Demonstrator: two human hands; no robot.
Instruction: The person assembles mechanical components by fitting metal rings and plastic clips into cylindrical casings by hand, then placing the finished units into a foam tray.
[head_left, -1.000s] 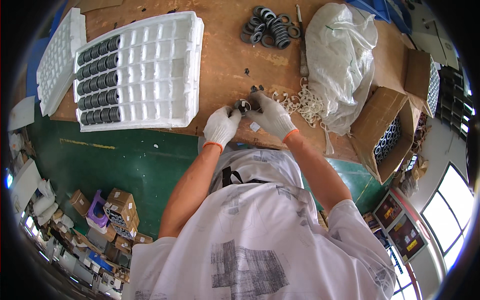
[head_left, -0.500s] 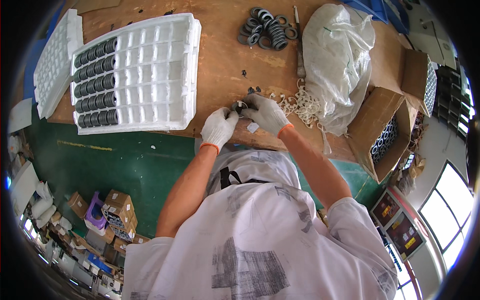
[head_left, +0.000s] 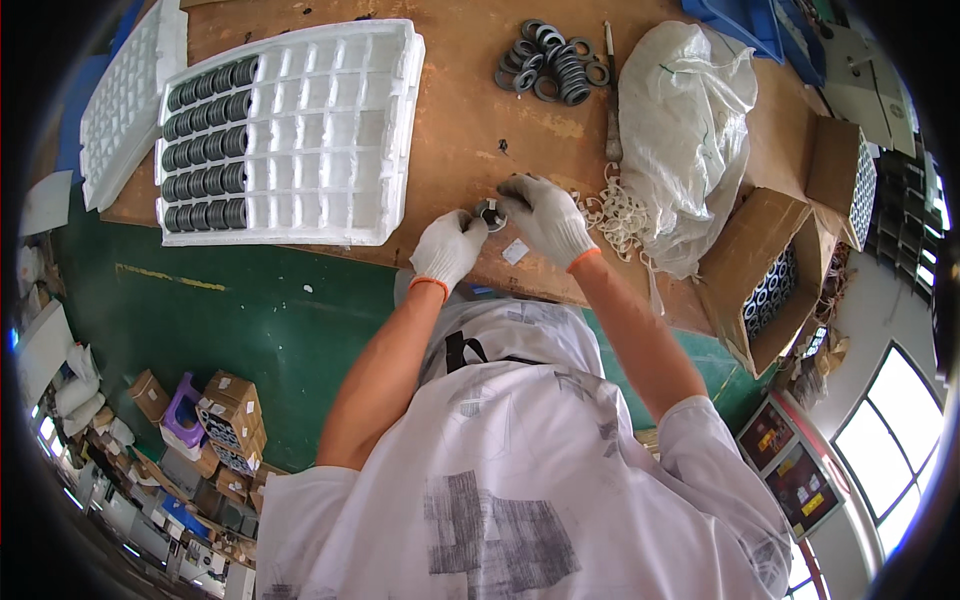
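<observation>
My left hand (head_left: 449,247), in a white knit glove with an orange cuff, pinches a dark grey ring (head_left: 489,216) at the table's near edge. A bit of white shows on the ring's upper side. Beside it, my right hand (head_left: 548,220), gloved alike, has its fingers curled at the spot where small black pieces lay; what they hold, if anything, is hidden. White plastic loops (head_left: 615,215) lie heaped just right of that hand. Farther back rests a pile of dark rings (head_left: 550,62). At left, a white foam tray (head_left: 330,228) carries rows of dark rings (head_left: 207,186) in its left part.
A second foam tray (head_left: 125,120) leans at the far left. On the right are a white woven sack (head_left: 690,130), a thin rod-like tool (head_left: 612,110) and an open carton (head_left: 725,270) of rings. A small white label (head_left: 515,251) lies near the table edge.
My right hand has moved off the ring to the small black pieces and covers them. My left hand keeps the ring. The whole view has shifted slightly.
</observation>
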